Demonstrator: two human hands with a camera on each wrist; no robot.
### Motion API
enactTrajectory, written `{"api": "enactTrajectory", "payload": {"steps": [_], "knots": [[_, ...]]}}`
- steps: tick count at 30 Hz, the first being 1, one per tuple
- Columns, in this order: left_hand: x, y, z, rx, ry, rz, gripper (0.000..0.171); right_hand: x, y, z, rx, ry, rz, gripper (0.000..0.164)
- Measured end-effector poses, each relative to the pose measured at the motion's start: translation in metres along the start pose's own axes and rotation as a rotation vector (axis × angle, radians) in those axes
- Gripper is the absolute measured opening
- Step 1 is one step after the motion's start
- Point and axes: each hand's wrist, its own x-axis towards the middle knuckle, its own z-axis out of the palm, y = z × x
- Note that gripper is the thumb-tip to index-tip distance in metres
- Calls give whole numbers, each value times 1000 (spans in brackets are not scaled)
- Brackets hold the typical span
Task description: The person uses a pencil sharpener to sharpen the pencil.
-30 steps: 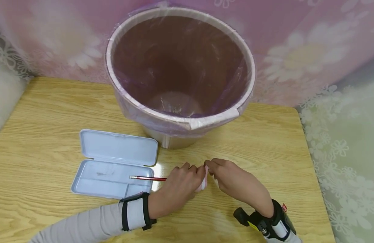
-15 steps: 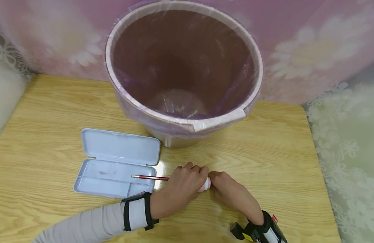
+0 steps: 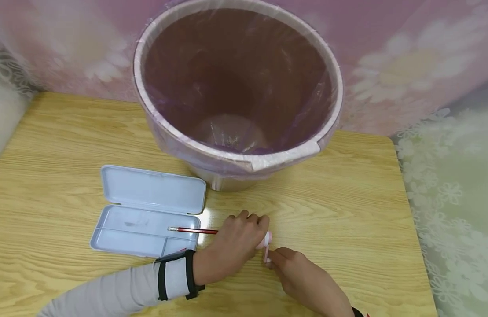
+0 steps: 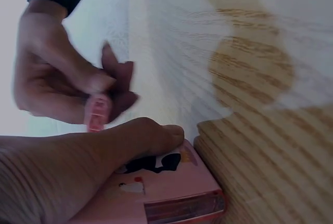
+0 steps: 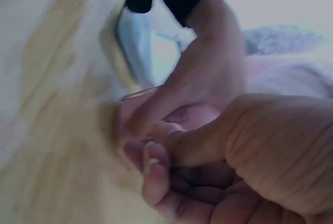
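A pink hand-crank pencil sharpener [image 4: 119,203] with dark printed figures and a clear window stands on the table. My left hand [image 3: 233,244] grips it from above, thumb along its printed side in the left wrist view. From the sharpener's left side, a red pencil [image 3: 198,230] sticks out with its eraser end over the pencil box; its other end is hidden behind my left hand. On the right side is the pink crank [image 3: 266,253], pointing toward the front of the table. My right hand [image 3: 301,270] pinches the crank's end between thumb and fingers.
An open light-blue pencil box [image 3: 148,233] lies to the left, lid folded back. Behind it a large bin [image 3: 228,184] with a clear purplish liner rises from the wooden table [image 3: 339,198]. A pink flowered cloth [image 3: 386,79] hangs behind the bin.
My right hand has swung the crank from its upper position, past the sharpener's side, down toward the table's front. My left hand, the sharpener and the pencil have stayed nearly in place.
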Motion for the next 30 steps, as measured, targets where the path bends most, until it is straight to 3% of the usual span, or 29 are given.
{"api": "enactTrajectory", "payload": {"steps": [4,8,11,15,21,25,28,30], "knots": [[-1,-3,0,7,36,8,41,-8,-14,-8,-199,85,-5,14],[-2,-4,0,7,46,10,42,-8,-19,-18,-411,305,-125,30],[-2,-4,0,-2,28,9,44,-2,-18,-27,-515,406,-187,18],[-2,-2,0,-3,-7,18,44,2,-17,-35,-460,416,-181,42],[-1,-2,-1,21,-30,23,40,-1,-14,-38,-239,511,-153,18],[-1,-2,-1,19,-34,17,41,-4,-11,-40,-258,552,-153,41],[-1,-1,0,17,-9,12,40,-2,-9,-41,-268,556,-149,36],[-1,0,1,23,46,1,39,1,-6,-41,-260,544,-144,28]]}}
